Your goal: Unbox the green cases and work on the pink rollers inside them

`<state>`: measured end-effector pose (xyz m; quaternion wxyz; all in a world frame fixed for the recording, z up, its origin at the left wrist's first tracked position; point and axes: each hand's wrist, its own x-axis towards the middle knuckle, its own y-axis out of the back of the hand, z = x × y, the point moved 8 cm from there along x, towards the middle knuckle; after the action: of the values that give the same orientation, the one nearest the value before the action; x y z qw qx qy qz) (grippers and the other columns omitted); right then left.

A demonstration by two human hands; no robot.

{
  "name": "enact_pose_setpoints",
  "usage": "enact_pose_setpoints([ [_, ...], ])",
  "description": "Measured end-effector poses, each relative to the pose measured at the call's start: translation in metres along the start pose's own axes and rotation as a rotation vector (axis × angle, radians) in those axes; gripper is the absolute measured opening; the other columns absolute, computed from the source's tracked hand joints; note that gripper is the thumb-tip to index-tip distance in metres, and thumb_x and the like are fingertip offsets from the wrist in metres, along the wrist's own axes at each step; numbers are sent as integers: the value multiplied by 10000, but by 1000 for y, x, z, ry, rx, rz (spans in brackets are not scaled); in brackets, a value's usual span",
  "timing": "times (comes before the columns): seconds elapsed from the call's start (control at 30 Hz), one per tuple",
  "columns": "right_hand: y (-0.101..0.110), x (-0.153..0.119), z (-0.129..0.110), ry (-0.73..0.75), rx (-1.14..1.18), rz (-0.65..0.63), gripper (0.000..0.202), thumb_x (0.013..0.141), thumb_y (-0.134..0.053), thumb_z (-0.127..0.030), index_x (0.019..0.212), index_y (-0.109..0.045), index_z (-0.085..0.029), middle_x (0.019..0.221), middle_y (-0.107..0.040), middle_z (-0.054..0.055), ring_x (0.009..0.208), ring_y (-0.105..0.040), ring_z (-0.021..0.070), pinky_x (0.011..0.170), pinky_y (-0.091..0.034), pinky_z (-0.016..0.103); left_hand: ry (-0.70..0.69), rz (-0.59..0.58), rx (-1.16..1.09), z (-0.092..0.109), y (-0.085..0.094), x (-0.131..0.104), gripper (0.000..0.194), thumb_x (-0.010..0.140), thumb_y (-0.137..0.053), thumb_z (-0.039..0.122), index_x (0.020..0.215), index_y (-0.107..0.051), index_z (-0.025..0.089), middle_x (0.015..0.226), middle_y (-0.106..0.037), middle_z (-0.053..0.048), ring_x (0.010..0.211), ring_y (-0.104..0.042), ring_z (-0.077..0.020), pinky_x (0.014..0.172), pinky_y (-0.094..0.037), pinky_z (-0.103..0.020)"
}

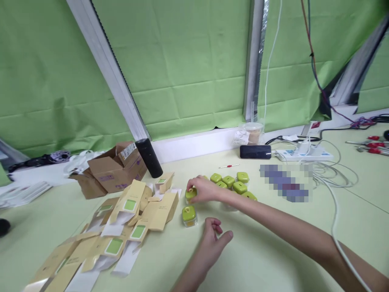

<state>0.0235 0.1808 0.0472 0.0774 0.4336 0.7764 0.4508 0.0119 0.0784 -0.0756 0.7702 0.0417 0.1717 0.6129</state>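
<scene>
My right hand [202, 189] reaches across the table with its fingers around a small green-lidded container [191, 195]. Just in front of that one stands another green-lidded container [189, 215] with a clear base and a loop on its lid. Near the table's middle my left hand [214, 239] has its thumb apart from its curled fingers and holds nothing. Several more green-lidded containers [240, 187] stand in a group behind my right forearm, which partly hides them.
Flattened tan cartons [154, 211] spread over the left. Behind them are an open cardboard box [117, 170] and a black cylinder [148, 158]. A phone [255, 152], drink cup [253, 133], power strip [304, 153] and white cables lie at the back right; one cable crosses my right arm.
</scene>
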Motion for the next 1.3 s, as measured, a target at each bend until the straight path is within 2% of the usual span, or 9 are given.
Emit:
enact_pose_setpoints([
  [0.13,-24,11,-3,49,-86,-160,354,587,-746,-174,931,-661,-183,893,-678,58,874,-603,248,750,-469,324,-18,5,-8,-9,1,6,297,771,-579,279,939,-345,206,829,-410,21,650,-395,-103,652,-362,-247],
  [0.33,0,9,16,30,-231,-184,666,608,-696,-124,1247,-527,-209,1235,-569,108,1142,-511,274,932,-402,365,-22,-18,2,-11,0,6,287,756,-583,234,951,-377,193,808,-410,30,623,-360,-96,640,-337,-240],
  [0.43,6,10,38,-54,-339,-183,811,488,-765,-94,1258,-513,-131,1197,-584,192,1172,-468,374,1009,-289,504,-23,-30,9,-6,0,3,267,760,-565,234,960,-396,181,802,-420,33,597,-339,-92,638,-331,-243],
  [0.6,13,4,36,-39,-393,-133,677,532,-788,-195,1168,-563,-133,1058,-662,143,1082,-546,319,1066,-205,479,-37,-24,-23,-6,1,7,278,742,-603,285,932,-427,183,754,-432,40,603,-375,-101,661,-348,-251],
  [0.67,24,-8,24,-14,-377,-79,591,592,-768,-267,1136,-570,-151,1071,-655,123,1078,-545,294,1048,-253,443,-65,49,-101,-4,7,9,304,755,-597,355,932,-412,191,761,-442,27,631,-416,-113,670,-368,-258],
  [0.77,39,-42,7,-3,-327,-16,593,695,-696,-386,1212,-495,-175,1130,-625,106,1054,-554,266,892,-415,365,-188,348,-161,13,31,2,357,786,-540,440,984,-355,207,905,-464,-35,711,-461,-143,693,-402,-285],
  [0.87,39,-89,0,-12,-290,-33,572,717,-679,-340,1234,-473,-210,1149,-615,91,1001,-590,256,788,-456,334,-305,518,-34,38,45,-17,546,709,-636,420,1083,-299,207,1144,-403,-120,920,-474,-207,812,-414,-352],
  [1.07,9,-160,11,-96,-114,-153,600,629,-780,-334,1159,-533,-202,1090,-627,92,984,-595,293,789,-460,369,-194,-147,270,45,1,-23,1200,353,-867,424,1333,-223,169,1344,-311,-177,1251,-326,-341,1023,-316,-452],
  [1.3,24,-177,25,-189,193,-75,497,719,-713,-410,1127,-503,-219,1102,-543,62,986,-558,225,834,-462,331,-218,-251,489,56,-3,-24,406,649,-725,344,969,-532,183,1051,-545,-70,1046,-483,-265,893,-395,-382],
])
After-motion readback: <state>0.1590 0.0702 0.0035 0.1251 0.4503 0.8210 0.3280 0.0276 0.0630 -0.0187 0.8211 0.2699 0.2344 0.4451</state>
